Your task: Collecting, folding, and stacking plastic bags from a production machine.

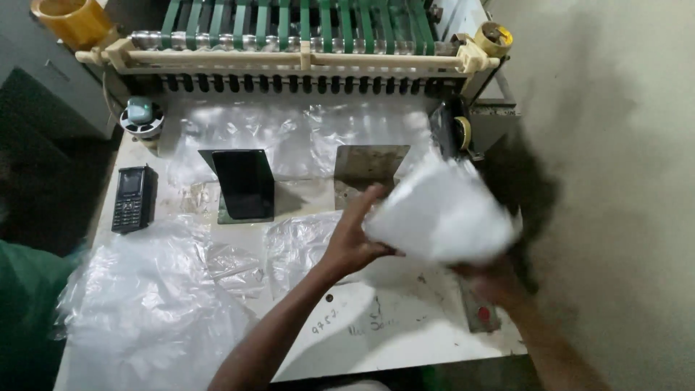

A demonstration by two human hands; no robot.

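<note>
— What are my hands gripping?
— My left hand (352, 242) and right hand (486, 279) both clutch a blurred white bag stack (440, 213) above the worktop (405, 318).
— And around it?
— Clear bags (148, 304) lie left, a black phone (132, 198) beyond, a red label (483, 315) under my right.

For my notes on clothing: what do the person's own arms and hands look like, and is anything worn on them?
Both forearms are bare, with no sleeves in view. The left hand wears no glove, ring or watch that can be seen. The right hand is blurred; no glove shows on it.
</note>
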